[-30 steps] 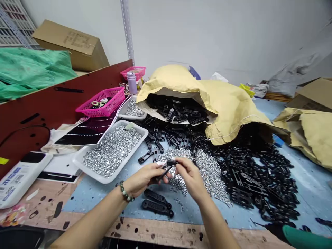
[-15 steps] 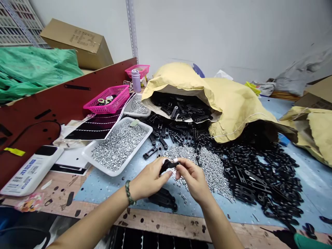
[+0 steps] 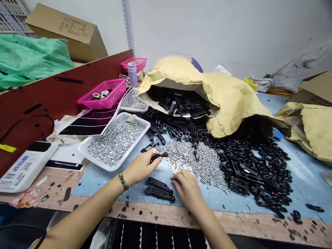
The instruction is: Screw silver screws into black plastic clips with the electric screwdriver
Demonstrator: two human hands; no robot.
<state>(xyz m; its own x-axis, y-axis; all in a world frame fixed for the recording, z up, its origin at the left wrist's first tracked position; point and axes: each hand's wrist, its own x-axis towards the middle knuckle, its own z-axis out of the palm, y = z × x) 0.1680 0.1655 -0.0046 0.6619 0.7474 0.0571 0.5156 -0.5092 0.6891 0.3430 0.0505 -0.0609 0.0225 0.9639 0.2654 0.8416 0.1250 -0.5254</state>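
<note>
My left hand (image 3: 141,167) is closed round a black plastic arm-like part (image 3: 158,156), whose rounded end sticks out past the fingers. My right hand (image 3: 187,188) is lowered to the blue mat at the near edge of a pile of small metal nuts (image 3: 178,152). Its fingers are bent and close together, and whatever may be between them is hidden. Beside the nuts, to the right, lies a heap of metal screws (image 3: 209,162). Two similar black parts (image 3: 159,188) with perforated surfaces rest side by side between my hands.
A white tray of small metal pieces (image 3: 147,126) sits left, near a pink basket (image 3: 120,95) and a white scale (image 3: 38,169). Yellow paper sacks (image 3: 178,69) with black parts stand behind. More black parts (image 3: 269,166) spread over the right side.
My right hand has let go of the black part and come down beside the nuts. My left hand keeps the part, a little further left. The view has shifted slightly.
</note>
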